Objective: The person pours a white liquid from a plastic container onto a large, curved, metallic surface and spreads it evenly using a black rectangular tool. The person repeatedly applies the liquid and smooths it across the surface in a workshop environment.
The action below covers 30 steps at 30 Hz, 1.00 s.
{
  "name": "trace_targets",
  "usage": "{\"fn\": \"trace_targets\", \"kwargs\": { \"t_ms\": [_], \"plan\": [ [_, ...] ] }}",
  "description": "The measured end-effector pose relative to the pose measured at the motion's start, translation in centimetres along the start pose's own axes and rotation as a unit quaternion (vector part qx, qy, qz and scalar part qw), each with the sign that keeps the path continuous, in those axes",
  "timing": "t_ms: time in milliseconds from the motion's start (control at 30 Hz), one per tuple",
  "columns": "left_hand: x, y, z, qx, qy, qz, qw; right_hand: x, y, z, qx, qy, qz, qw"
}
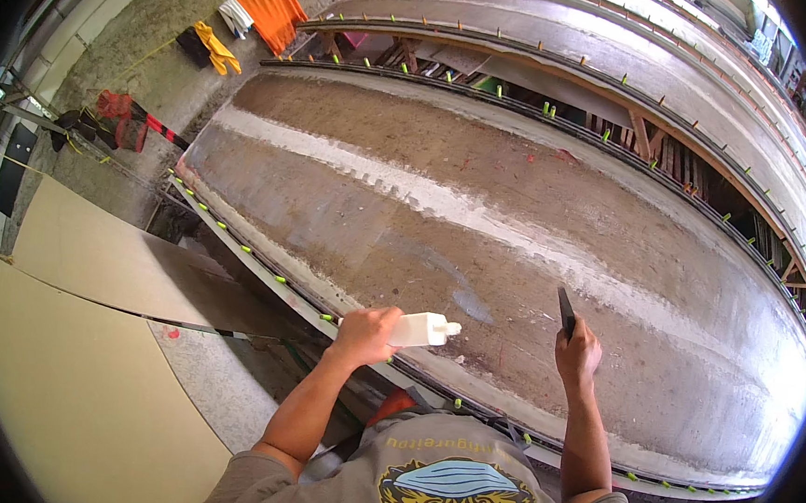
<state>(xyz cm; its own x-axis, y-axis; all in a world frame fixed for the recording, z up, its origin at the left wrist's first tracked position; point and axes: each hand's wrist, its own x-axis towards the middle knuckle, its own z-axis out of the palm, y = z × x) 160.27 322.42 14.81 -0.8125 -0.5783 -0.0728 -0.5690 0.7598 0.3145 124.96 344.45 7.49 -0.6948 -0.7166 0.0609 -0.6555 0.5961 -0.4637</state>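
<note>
My left hand is wrapped round a translucent white plastic bottle, tipped on its side with its narrow spout pointing right. My right hand grips a dark, flat, narrow blade-like tool that points up and away from me; its exact kind cannot be made out. Both hands are over the near side of a long brown table bed, which has worn, smeared patches. Along its length runs a pale whitish strip. A grey wet-looking smear lies beyond the bottle's spout.
Bright green pegs line the bed's edges. A second long bed lies parallel beyond it, above wooden supports. Large pale sheets stand at the left. Orange cloth and yellow cloth hang at the far left.
</note>
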Motion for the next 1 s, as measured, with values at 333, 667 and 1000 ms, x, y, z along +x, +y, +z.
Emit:
{"fn": "trace_targets", "kwargs": {
  "t_ms": [333, 667, 1000],
  "plan": [
    [1.7, 0.3, 2.2, -0.003, -0.005, 0.027, 1.000, -0.9, 1.3, -0.5, -0.004, 0.006, 0.024, 1.000],
    [-1.2, -7.0, -1.9, 0.098, -0.031, -0.071, 0.992, -0.2, 0.3, -0.5, 0.002, 0.010, 0.010, 1.000],
    [-0.5, -10.6, -6.2, 0.173, -0.042, -0.081, 0.981, 0.0, -0.3, 0.8, 0.014, -0.001, 0.027, 1.000]
  ]
}}
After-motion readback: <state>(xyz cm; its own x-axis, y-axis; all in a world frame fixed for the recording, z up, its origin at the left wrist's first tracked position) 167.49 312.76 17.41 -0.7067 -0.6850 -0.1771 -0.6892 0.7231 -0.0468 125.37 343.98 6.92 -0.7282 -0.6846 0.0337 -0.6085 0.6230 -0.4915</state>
